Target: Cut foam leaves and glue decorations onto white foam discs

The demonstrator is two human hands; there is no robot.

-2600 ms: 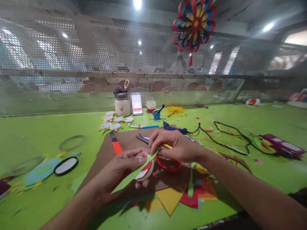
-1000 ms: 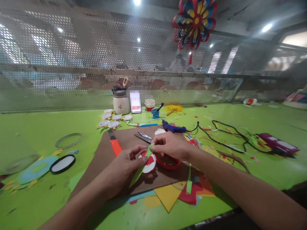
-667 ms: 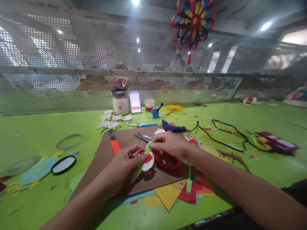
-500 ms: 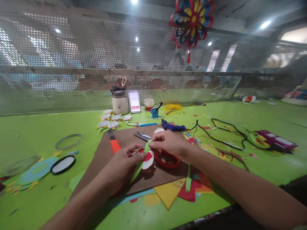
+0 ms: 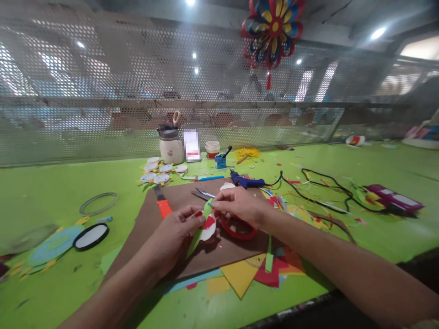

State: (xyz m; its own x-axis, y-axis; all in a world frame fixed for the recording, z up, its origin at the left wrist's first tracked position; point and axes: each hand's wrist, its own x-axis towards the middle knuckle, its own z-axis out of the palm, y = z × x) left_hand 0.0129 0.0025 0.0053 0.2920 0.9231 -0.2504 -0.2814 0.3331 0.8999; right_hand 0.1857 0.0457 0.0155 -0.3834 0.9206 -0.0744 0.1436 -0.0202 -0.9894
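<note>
Over the brown board, my left hand point(image 5: 178, 228) is closed on a white disc point(image 5: 208, 232) with red patches and a light green strip point(image 5: 196, 241) lying across it. The strip seems to be felt or foam and hangs below my fingers. My right hand point(image 5: 236, 205) is closed in a pinch at the strip's upper end; its fingertips partly hide that end. Beneath my right hand lie red-handled scissors point(image 5: 240, 235), their blades pointing up and left past the disc.
The brown board point(image 5: 137, 249) carries an orange-handled cutter point(image 5: 165, 209). A blue glue gun point(image 5: 246, 181) lies behind my right hand, its black cord running right to a purple box point(image 5: 394, 199). Coloured scraps point(image 5: 240, 277) lie in front. A jug point(image 5: 171, 148) stands at the back.
The upper end of the green strip has shifted slightly left and now stands more upright. My right fingertips have slid from its face to its right edge.
</note>
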